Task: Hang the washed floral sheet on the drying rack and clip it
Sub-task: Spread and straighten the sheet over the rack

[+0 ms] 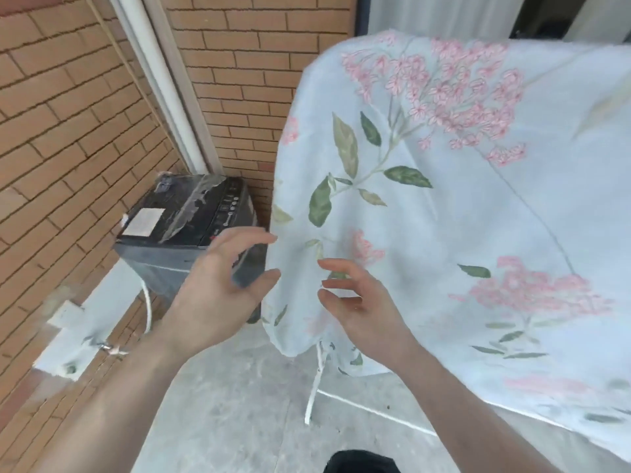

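The floral sheet (pixel 461 199), pale blue with pink blossoms and green leaves, is draped over the drying rack and hangs down on the near side. Only a white leg of the rack (pixel 316 380) shows below the cloth; the rest is hidden under it. My left hand (pixel 222 288) hovers at the sheet's left edge, fingers spread, holding nothing. My right hand (pixel 362 302) is in front of the cloth near its lower left corner, fingers curled apart and empty. No clip is visible.
A dark top-loading washing machine (pixel 191 227) stands against the brick wall (pixel 68 131) just left of the sheet. A white pipe (pixel 164 83) runs down the wall. The floor (pixel 222 404) is grey concrete.
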`<state>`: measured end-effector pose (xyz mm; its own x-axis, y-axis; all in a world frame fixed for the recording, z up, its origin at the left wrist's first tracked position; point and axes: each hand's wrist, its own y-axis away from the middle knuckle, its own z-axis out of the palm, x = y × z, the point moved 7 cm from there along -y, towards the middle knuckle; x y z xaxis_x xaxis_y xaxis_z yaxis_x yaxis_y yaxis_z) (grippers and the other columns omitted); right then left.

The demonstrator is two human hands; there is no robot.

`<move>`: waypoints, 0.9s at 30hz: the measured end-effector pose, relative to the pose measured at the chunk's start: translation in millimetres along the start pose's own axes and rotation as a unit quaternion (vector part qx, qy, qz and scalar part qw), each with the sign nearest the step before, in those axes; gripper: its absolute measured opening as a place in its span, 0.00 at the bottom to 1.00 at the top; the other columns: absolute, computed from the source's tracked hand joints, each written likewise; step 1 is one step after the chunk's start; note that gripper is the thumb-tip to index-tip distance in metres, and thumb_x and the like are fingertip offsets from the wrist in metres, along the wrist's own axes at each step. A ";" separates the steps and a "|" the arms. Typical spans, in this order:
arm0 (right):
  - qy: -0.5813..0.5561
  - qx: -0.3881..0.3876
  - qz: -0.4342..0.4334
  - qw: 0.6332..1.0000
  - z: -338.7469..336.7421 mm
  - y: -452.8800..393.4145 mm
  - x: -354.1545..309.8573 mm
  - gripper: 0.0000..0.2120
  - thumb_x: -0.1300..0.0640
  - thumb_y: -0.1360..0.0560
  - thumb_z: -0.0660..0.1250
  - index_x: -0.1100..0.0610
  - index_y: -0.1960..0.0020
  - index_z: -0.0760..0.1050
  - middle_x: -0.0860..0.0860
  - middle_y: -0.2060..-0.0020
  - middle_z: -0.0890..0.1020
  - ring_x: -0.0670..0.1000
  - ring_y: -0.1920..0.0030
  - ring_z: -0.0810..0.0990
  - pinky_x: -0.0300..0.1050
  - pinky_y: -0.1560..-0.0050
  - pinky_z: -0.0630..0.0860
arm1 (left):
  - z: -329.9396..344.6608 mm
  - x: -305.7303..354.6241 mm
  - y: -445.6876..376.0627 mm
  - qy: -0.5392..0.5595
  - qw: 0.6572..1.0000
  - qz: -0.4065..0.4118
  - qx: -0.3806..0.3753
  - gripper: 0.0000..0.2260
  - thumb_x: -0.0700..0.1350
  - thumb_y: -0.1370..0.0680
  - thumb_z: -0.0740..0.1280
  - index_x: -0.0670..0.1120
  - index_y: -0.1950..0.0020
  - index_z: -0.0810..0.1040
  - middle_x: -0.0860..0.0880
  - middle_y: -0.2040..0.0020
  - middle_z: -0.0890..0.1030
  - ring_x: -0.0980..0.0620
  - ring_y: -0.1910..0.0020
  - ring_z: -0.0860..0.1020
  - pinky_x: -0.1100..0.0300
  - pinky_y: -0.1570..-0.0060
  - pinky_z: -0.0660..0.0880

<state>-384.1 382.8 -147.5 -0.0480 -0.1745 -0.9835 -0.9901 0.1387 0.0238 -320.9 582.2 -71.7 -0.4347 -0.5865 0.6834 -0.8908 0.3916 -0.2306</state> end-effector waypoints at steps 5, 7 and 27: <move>-0.008 0.123 -0.005 0.992 -35.3 17.5 -15.2 0.15 0.58 0.20 0.71 0.43 0.36 0.79 0.40 0.41 0.82 0.40 0.42 0.81 0.34 0.51 0.78 | -9.0 39.0 -61.5 0.017 0.991 0.129 0.017 0.19 0.41 0.25 0.76 0.53 0.36 0.80 0.55 0.37 0.76 0.55 0.35 0.76 0.54 0.33 0.74; -0.009 0.158 -0.005 0.987 -48.2 19.7 -19.4 0.14 0.57 0.20 0.71 0.43 0.37 0.79 0.38 0.43 0.82 0.39 0.43 0.81 0.33 0.55 0.78 | -16.9 56.2 -83.6 0.012 0.984 0.168 0.059 0.21 0.39 0.26 0.76 0.51 0.35 0.78 0.50 0.37 0.74 0.52 0.35 0.75 0.56 0.32 0.73; 0.057 0.460 0.027 0.886 -97.4 23.1 -26.3 0.14 0.56 0.20 0.70 0.40 0.38 0.78 0.35 0.38 0.80 0.39 0.37 0.79 0.37 0.44 0.79 | -5.0 161.7 -202.8 0.110 0.891 0.439 -0.025 0.18 0.50 0.23 0.73 0.51 0.33 0.77 0.74 0.50 0.77 0.69 0.49 0.76 0.76 0.44 0.69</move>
<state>-418.6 295.7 -103.6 -0.1559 -0.2333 -0.9598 -0.4622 0.8760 -0.1379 -209.8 411.6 89.0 -0.9199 0.1137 0.3754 -0.2099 0.6658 -0.7160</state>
